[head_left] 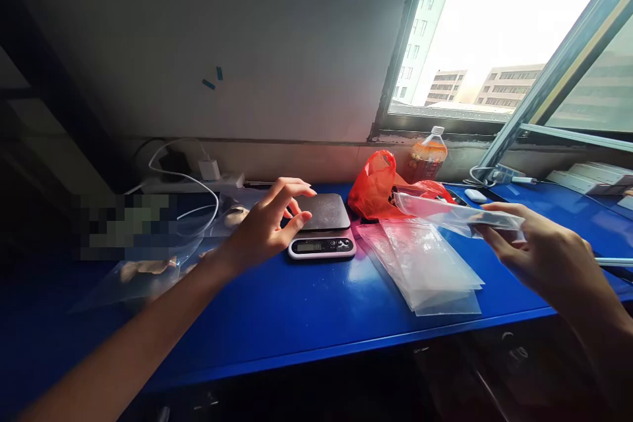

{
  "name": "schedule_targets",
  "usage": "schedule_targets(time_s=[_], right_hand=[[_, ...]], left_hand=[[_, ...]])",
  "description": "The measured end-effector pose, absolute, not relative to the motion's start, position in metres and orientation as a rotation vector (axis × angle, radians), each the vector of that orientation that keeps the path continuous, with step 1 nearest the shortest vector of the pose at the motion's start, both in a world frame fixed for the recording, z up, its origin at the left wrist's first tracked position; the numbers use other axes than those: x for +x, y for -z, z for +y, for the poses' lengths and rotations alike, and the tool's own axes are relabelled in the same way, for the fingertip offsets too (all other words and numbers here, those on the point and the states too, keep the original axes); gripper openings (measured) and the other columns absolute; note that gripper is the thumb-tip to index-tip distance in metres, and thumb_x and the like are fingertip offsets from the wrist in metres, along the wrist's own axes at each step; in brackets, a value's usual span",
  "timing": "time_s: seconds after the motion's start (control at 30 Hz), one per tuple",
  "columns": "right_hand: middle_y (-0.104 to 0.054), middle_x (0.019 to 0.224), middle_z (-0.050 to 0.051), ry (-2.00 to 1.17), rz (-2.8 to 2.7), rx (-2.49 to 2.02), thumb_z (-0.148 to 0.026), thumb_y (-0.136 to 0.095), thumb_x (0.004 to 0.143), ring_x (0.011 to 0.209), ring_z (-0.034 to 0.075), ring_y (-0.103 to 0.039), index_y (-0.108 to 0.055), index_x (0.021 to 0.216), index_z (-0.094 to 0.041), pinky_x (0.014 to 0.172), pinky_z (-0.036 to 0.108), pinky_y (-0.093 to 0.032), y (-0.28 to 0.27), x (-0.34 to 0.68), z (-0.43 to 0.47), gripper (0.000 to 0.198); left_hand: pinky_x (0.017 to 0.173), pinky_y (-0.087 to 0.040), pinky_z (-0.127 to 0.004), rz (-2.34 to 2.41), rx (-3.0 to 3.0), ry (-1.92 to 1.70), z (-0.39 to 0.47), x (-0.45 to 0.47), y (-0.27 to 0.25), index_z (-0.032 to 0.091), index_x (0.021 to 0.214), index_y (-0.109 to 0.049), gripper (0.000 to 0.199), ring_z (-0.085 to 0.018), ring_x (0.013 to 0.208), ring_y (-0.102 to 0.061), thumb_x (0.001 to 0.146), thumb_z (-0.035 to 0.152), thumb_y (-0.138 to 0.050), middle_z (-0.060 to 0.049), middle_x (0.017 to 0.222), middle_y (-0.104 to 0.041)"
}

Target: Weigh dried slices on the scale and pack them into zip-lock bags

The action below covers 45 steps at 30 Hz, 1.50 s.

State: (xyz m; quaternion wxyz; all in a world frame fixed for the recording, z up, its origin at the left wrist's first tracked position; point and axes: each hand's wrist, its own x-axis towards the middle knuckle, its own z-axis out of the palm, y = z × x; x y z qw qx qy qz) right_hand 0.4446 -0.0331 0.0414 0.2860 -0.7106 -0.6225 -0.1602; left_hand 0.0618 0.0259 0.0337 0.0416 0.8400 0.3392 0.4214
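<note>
Two hands show: my left hand point(270, 221) hovers with fingers spread loosely above the scale point(322, 224) on the blue table point(316, 316), while my right hand point(537, 247) pinches a clear plastic bag point(455, 212) over the bag stack point(425, 264).

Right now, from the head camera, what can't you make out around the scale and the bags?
- Scale display: digits too small and blurred to read.
- Left hand covers the platform's left edge; whether it touches is unclear.
- Right hand holds a clear bag; contents unreadable through glare.
- Pixelated patch hides what lies there.
- Bottle label: too small.
</note>
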Motion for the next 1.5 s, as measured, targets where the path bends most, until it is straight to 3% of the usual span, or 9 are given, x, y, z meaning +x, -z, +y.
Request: schedule_targets(time_s=[0.27,0.47,0.6,0.73,0.9,1.07,1.27,1.4,1.5], right_hand=[[-0.073,0.089,0.010,0.669,-1.791,-2.097,-0.048,-0.056,0.084,0.073,0.028,-0.065,-0.062,0.103,-0.024,0.054,0.030,-0.026,-0.093,0.409,0.022,0.031],[-0.074,0.089,0.005,0.460,-1.781,-1.954,-0.048,-0.052,0.081,0.084,0.028,-0.065,-0.062,0.104,-0.025,0.057,0.029,-0.035,-0.109,0.403,0.038,0.033],[-0.073,0.088,0.008,0.584,-1.820,-2.105,-0.047,-0.049,0.083,0.081,0.030,-0.065,-0.061,0.103,-0.025,0.056,0.031,-0.033,-0.102,0.406,0.032,0.032],[-0.073,0.100,0.009,0.766,-1.818,-2.207,-0.044,-0.046,0.087,0.083,0.031,-0.066,-0.056,0.118,-0.024,0.054,0.032,-0.029,-0.104,0.404,0.033,0.038],[-0.070,0.112,0.013,0.685,-2.118,-2.108,-0.041,-0.049,0.086,0.089,0.030,-0.065,-0.054,0.131,-0.023,0.054,0.031,-0.032,-0.122,0.388,0.060,0.049],[-0.070,0.106,0.013,0.705,-2.147,-2.062,-0.039,-0.058,0.081,0.083,0.027,-0.064,-0.063,0.123,-0.023,0.058,0.031,-0.038,-0.141,0.374,0.095,0.045],[-0.070,0.080,0.008,0.485,-2.191,-2.010,-0.047,-0.057,0.084,0.064,0.016,-0.056,-0.075,0.095,-0.021,0.058,0.030,-0.038,-0.164,0.373,0.110,0.033],[-0.069,0.095,0.017,0.730,-2.009,-2.024,-0.045,-0.053,0.087,0.076,0.023,-0.057,-0.073,0.100,-0.015,0.059,0.033,-0.034,-0.171,0.373,0.103,0.038],[-0.068,0.097,0.018,0.873,-1.877,-1.991,-0.044,-0.050,0.089,0.083,0.027,-0.058,-0.072,0.101,-0.016,0.062,0.035,-0.033,-0.167,0.369,0.094,0.037]], left_hand=[[0.056,-0.050,-0.020,1.287,2.414,-1.214,0.031,0.045,-0.030,0.027,0.117,-0.050,0.027,-0.009,0.079,-0.063,0.091,0.023,-0.055,-0.002,0.120,-0.054],[0.058,-0.046,-0.018,1.386,2.391,-1.065,0.022,0.040,-0.031,0.025,0.119,-0.048,0.028,-0.008,0.078,-0.059,0.092,0.021,-0.054,-0.002,0.114,-0.055],[0.061,-0.047,-0.021,1.373,2.467,-1.027,0.021,0.034,-0.027,0.028,0.123,-0.047,0.031,-0.009,0.078,-0.059,0.093,0.024,-0.054,-0.002,0.116,-0.055],[0.067,-0.049,-0.024,1.348,2.532,-0.975,0.019,0.033,-0.026,0.028,0.125,-0.046,0.032,-0.009,0.079,-0.060,0.094,0.024,-0.051,-0.002,0.121,-0.055],[0.066,-0.048,-0.026,1.343,2.655,-0.891,0.020,0.034,-0.026,0.024,0.124,-0.047,0.031,-0.010,0.076,-0.060,0.093,0.023,-0.050,-0.005,0.124,-0.055],[0.060,-0.048,-0.023,1.369,2.668,-0.826,0.022,0.030,-0.025,0.026,0.125,-0.047,0.032,-0.012,0.078,-0.061,0.093,0.024,-0.049,-0.006,0.125,-0.054],[0.064,-0.050,-0.026,1.354,2.743,-0.741,0.016,0.031,-0.030,0.026,0.127,-0.047,0.033,-0.014,0.081,-0.063,0.093,0.025,-0.049,-0.006,0.122,-0.057],[0.066,-0.052,-0.029,1.313,2.791,-0.722,0.011,0.033,-0.034,0.025,0.127,-0.049,0.033,-0.017,0.085,-0.064,0.094,0.025,-0.048,-0.007,0.123,-0.057],[0.065,-0.052,-0.028,1.302,2.793,-0.693,0.009,0.033,-0.036,0.024,0.126,-0.051,0.033,-0.018,0.087,-0.065,0.093,0.024,-0.048,-0.006,0.121,-0.059]])
